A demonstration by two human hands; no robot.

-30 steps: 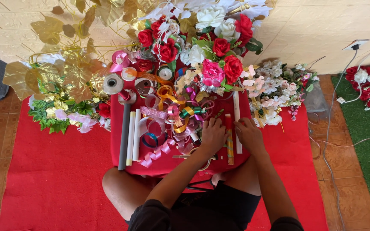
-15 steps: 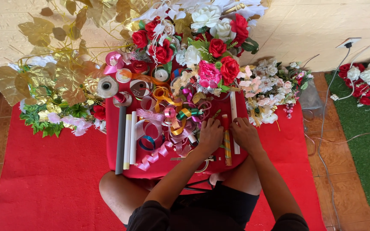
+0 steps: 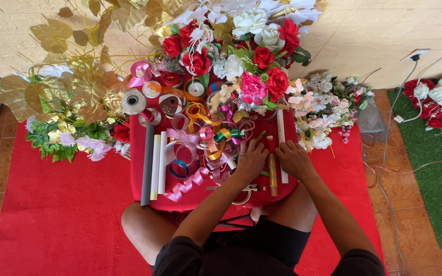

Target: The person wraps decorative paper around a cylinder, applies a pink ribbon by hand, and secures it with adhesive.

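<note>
Both hands rest palm-down on the red-draped surface (image 3: 149,158), the left hand (image 3: 250,161) and the right hand (image 3: 294,160) on either side of a slim gold-and-red stick (image 3: 272,166) that lies lengthwise between them. The left hand's fingers curl loosely into the ribbons at its 12 o'clock; whether they pinch anything cannot be made out. The right hand lies flat and spread, its fingertips touching a white rod (image 3: 281,148) at its 11 o'clock, gripping nothing visible.

The tangle of curled ribbons (image 3: 208,145), at 9 o'clock from the left hand, is glossy satin in pink, gold, green and purple, its single strands too knotted to separate. Farther toward 9 o'clock lie three smooth rolled tubes (image 3: 154,166), grey, cream and white, side by side. At 12 o'clock, a bouquet of red, pink and white fabric roses (image 3: 254,66) hides the surface's far edge. Metallic gold leaves (image 3: 72,92) spread at 10 o'clock, cut off by the top of the view.
</note>
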